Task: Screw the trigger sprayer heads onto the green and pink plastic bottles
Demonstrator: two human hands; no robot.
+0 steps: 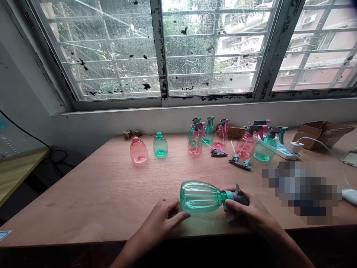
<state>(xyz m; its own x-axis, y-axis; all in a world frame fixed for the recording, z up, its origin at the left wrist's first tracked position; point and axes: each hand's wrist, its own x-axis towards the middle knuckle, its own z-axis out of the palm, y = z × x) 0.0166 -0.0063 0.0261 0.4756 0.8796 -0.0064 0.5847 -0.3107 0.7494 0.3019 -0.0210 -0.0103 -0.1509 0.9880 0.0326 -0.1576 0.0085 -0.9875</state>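
A green transparent spray bottle [200,196] lies sideways in the air above the table's front part, its base to the left and its dark spray head [240,196] to the right. My right hand [247,210] is closed round the neck and spray head, the thumb across the collar. At the base, my left hand [169,216] has curled fingers against the bottle's end, with the thumb along its lower edge. Farther back stand a pink bottle [138,150] and a green bottle [160,145], both without heads. Two loose spray heads, one pink [219,152] and one teal [240,162], lie on the table.
Several pink and green bottles with spray heads, among them a pink one [195,143], stand along the back. On the right are a power strip [287,152], a white charger with cable [295,147], an open cardboard box [320,132] and a blurred patch. Windows rise behind the wooden table [92,193].
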